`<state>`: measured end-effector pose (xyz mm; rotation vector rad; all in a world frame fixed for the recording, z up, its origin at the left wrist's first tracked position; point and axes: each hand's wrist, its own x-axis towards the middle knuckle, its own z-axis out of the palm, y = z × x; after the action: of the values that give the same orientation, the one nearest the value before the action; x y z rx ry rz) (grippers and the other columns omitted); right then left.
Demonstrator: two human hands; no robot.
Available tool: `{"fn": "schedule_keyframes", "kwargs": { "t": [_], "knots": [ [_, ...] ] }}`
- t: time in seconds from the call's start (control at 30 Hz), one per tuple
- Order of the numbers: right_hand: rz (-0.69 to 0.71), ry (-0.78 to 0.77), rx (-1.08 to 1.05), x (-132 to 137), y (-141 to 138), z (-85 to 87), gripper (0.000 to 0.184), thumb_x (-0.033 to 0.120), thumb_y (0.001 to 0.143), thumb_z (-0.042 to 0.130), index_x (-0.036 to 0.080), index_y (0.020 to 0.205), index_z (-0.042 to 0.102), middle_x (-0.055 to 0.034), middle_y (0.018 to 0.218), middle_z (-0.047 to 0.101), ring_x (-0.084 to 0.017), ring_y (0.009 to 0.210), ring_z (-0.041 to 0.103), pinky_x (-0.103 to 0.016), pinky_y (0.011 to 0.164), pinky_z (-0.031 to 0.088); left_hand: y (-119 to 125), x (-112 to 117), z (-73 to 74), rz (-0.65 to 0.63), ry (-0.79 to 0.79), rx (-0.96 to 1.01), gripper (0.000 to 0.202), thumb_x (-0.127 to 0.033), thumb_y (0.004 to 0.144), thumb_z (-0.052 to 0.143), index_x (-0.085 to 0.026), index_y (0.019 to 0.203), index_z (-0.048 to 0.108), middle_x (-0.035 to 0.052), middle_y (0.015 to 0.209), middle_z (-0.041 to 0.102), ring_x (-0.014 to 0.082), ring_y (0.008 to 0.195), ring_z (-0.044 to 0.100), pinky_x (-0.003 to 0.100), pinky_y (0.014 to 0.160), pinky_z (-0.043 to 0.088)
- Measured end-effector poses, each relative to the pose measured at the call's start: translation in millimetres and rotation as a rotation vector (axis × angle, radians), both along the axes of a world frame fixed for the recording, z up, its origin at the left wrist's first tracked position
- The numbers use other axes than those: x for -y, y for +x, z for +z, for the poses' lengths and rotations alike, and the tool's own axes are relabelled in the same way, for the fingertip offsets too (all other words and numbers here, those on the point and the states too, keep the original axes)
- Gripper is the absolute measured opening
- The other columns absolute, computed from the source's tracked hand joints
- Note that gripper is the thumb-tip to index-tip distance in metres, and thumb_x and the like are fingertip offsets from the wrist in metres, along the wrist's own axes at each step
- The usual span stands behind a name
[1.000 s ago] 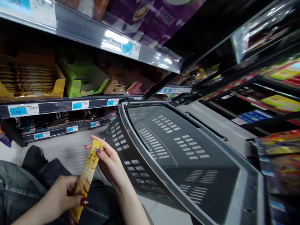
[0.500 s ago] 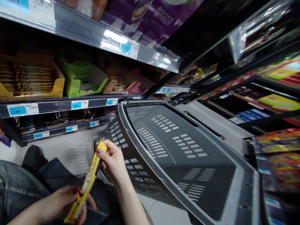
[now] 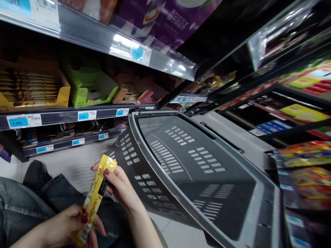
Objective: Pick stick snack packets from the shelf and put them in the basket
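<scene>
Between my two hands I hold a long, narrow yellow snack packet (image 3: pixel 96 194), tilted with its upper end away from me. My right hand (image 3: pixel 118 184) pinches it near the top, thumb on the front beside a black label. My left hand (image 3: pixel 69 224) grips the lower end, thumb across the wrapper and fingers behind. Printed text and a barcode show on the packet's face. Just right of my hands stands a grey shopping basket (image 3: pixel 165 179) with slotted walls.
On the shelf ahead are a yellow box (image 3: pixel 63 96) of stacked packets, a green box (image 3: pixel 77 91) and a brown box (image 3: pixel 120 94). Price labels (image 3: pixel 23 121) line the shelf edge. Another shelf (image 3: pixel 305 124) with colourful packages rises at right. My jeans-clad legs (image 3: pixel 20 206) are at lower left.
The packet has turned in my hands, so its printed face and black label now show. My right hand has shifted slightly left and down. The view has moved a little.
</scene>
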<state>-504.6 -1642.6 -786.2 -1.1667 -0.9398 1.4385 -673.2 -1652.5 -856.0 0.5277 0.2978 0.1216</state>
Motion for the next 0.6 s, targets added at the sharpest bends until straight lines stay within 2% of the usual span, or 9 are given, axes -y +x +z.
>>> {"fn": "schedule_keyframes", "kwargs": {
  "t": [0.17,0.4,0.5,0.6],
  "knots": [
    [0.067,0.034,-0.111,-2.2,-1.7,-9.5,0.048,0.055,0.075,0.057,0.011,0.092,0.067,-0.0005,0.063,0.05,-0.003,0.038,0.032,-0.019,0.035,0.017,-0.5,-0.1,-1.7,0.033,-0.019,0.031,0.047,-0.054,0.069,0.062,-0.01,0.086,0.067,0.0082,0.062,0.069,0.0104,0.046,0.058,0.015,0.041,0.038],
    [0.045,0.049,-0.112,-0.7,-3.0,-10.9,0.042,0.05,0.076,0.058,0.012,0.093,0.067,-0.0007,0.064,0.051,-0.003,0.041,0.033,-0.019,0.036,0.019,-1.1,-1.6,-2.2,0.023,0.004,0.065,0.047,-0.055,0.07,0.061,-0.011,0.087,0.066,0.0099,0.065,0.071,0.0108,0.044,0.058,0.016,0.04,0.038],
    [0.192,0.045,-0.079,1.3,-0.6,-5.9,0.038,0.043,0.073,0.064,0.012,0.094,0.065,0.0021,0.06,0.05,-0.002,0.04,0.035,-0.016,0.036,0.022,-3.9,0.9,-5.6,0.018,0.035,0.044,0.05,-0.057,0.068,0.061,-0.01,0.086,0.067,0.0094,0.065,0.069,0.0107,0.046,0.057,0.017,0.043,0.037],
    [0.5,-0.034,-0.052,2.4,-3.0,5.2,0.039,0.043,0.07,0.067,0.01,0.09,0.064,0.0012,0.064,0.053,-0.002,0.042,0.039,-0.014,0.036,0.028,-7.7,2.0,-5.2,0.001,0.088,0.03,0.045,-0.054,0.07,0.062,-0.015,0.092,0.068,0.0075,0.076,0.07,0.0119,0.059,0.06,0.02,0.055,0.042]
  ]
}}
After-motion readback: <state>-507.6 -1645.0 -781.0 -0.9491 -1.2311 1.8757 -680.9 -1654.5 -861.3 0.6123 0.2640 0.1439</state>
